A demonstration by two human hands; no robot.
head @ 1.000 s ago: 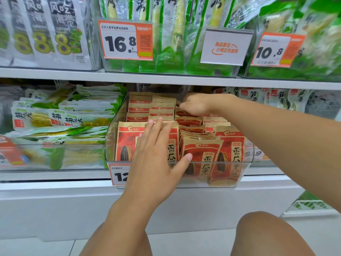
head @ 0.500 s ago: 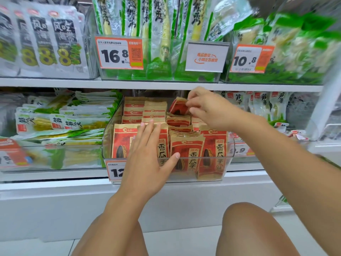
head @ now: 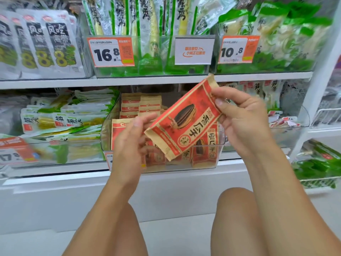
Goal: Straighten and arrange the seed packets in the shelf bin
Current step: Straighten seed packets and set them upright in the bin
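Observation:
A red and tan seed packet (head: pixel 186 119) with a dark sunflower seed printed on it hangs tilted in the air in front of the clear shelf bin (head: pixel 206 164). My right hand (head: pixel 239 119) pinches its upper right edge between thumb and fingers. My left hand (head: pixel 129 143) holds its lower left edge with the fingertips. More seed packets (head: pixel 140 106) stand in rows in the bin behind, partly hidden by the held packet and my hands.
Green and white packets (head: pixel 60 119) fill the bin on the left. The shelf above (head: pixel 55 83) carries bins with price tags (head: pixel 110 52). A white wire basket (head: pixel 317 183) with green packs sits at the lower right. My knees are below the shelf.
My right hand has lifted one seed packet out of the back of the bin and brought it forward. My left hand has left the front packets and taken the packet's lower edge.

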